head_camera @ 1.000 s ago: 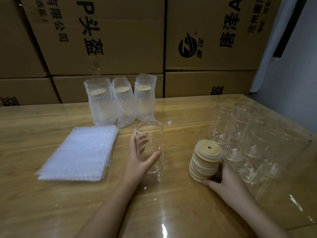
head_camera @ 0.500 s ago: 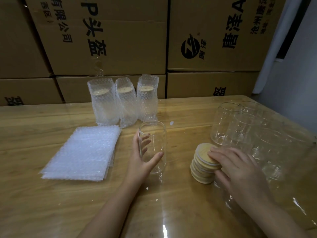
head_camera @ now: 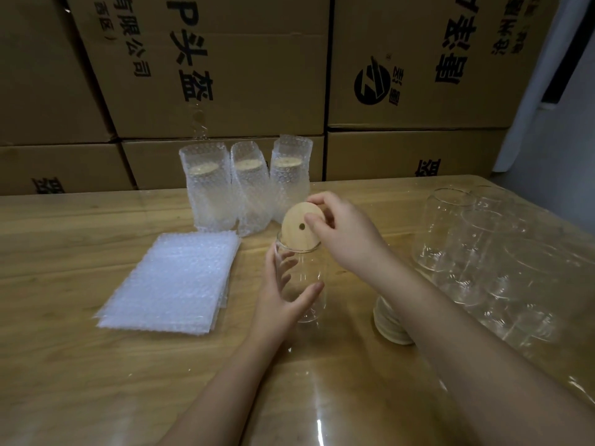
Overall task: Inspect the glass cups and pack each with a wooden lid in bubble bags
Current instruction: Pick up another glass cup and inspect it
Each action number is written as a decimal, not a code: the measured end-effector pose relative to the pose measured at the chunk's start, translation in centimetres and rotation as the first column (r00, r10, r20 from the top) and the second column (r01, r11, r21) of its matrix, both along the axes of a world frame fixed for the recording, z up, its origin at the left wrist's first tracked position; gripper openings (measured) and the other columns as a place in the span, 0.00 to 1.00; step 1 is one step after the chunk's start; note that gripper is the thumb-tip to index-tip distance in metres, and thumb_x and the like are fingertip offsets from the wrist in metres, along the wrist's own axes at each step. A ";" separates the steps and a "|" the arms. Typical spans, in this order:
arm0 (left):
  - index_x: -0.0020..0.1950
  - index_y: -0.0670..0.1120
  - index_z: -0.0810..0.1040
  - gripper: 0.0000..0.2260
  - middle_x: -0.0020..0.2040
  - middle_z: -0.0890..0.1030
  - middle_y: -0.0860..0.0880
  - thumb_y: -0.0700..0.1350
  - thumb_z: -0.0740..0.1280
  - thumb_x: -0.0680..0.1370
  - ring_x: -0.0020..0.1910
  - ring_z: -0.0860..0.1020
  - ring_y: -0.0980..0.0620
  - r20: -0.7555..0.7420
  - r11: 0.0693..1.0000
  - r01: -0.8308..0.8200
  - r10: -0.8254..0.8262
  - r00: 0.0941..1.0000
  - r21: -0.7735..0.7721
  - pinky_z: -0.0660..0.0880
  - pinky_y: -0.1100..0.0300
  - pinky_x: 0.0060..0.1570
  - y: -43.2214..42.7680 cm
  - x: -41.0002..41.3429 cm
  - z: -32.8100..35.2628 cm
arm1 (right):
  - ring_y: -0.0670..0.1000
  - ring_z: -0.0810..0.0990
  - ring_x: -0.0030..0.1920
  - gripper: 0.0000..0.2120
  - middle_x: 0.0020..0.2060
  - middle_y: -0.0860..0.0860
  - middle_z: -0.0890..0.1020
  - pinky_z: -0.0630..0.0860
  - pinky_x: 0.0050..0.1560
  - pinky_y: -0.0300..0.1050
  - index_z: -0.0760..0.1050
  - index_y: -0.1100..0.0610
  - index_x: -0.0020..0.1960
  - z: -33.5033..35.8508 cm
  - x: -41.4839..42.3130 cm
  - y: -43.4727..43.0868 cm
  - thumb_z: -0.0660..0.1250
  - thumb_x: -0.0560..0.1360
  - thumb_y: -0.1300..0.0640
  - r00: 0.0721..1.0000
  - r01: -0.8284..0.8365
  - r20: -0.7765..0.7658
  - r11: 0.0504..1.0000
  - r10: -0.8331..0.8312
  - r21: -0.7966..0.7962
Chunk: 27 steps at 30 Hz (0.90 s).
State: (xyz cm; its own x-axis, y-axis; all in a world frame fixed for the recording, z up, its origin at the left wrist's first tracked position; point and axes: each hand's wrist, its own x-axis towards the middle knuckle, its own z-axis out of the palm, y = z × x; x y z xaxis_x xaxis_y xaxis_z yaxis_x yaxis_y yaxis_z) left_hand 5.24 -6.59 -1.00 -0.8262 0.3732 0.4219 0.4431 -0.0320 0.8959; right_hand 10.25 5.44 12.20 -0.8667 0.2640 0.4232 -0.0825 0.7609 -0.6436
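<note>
I see a wooden worktop with a glossy surface, and glare streaks its near edge. At 9 o'clock a flat stack of bubble bags lies on it. At 12 o'clock three wrapped cups stand upright in a tight row, touching, and a pale lid shows through each wrap. A single glass cup stands upright at the centre. At 4 o'clock sits a stack of wooden lids, partly hidden from me. From 2 to 4 o'clock a cluster of bare glasses stands packed close together, just beside the lids.
</note>
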 end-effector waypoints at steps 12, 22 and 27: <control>0.74 0.51 0.59 0.37 0.66 0.73 0.56 0.56 0.72 0.70 0.65 0.73 0.58 -0.006 0.999 0.036 -0.036 0.999 0.008 0.71 0.61 0.62 -0.1 -0.5 -0.5 | 0.48 0.71 0.66 0.18 0.63 0.51 0.77 0.61 0.68 0.36 0.75 0.60 0.65 -3.4 0.0 -0.7 0.53 0.81 0.60 0.969 -0.179 -0.143 0.973 0.200 0.145; 0.49 0.51 0.79 0.10 0.50 0.79 0.53 0.55 0.63 0.76 0.48 0.78 0.52 -0.312 0.686 -0.556 0.460 0.831 -0.470 0.72 0.57 0.39 -6.8 -4.9 6.4 | 0.46 0.72 0.65 0.20 0.61 0.49 0.79 0.62 0.64 0.30 0.77 0.58 0.63 -4.0 -0.3 -1.1 0.52 0.80 0.54 0.974 -0.138 -0.172 0.988 0.149 0.072; 0.59 0.48 0.72 0.22 0.56 0.71 0.47 0.61 0.67 0.73 0.54 0.74 0.46 -0.345 0.211 -0.430 0.343 0.874 -0.878 0.70 0.55 0.41 -8.9 -5.8 6.8 | 0.43 0.71 0.64 0.22 0.62 0.46 0.77 0.60 0.60 0.26 0.77 0.56 0.63 -3.7 -0.1 -1.3 0.60 0.74 0.46 0.983 -0.114 -0.129 0.988 0.128 0.108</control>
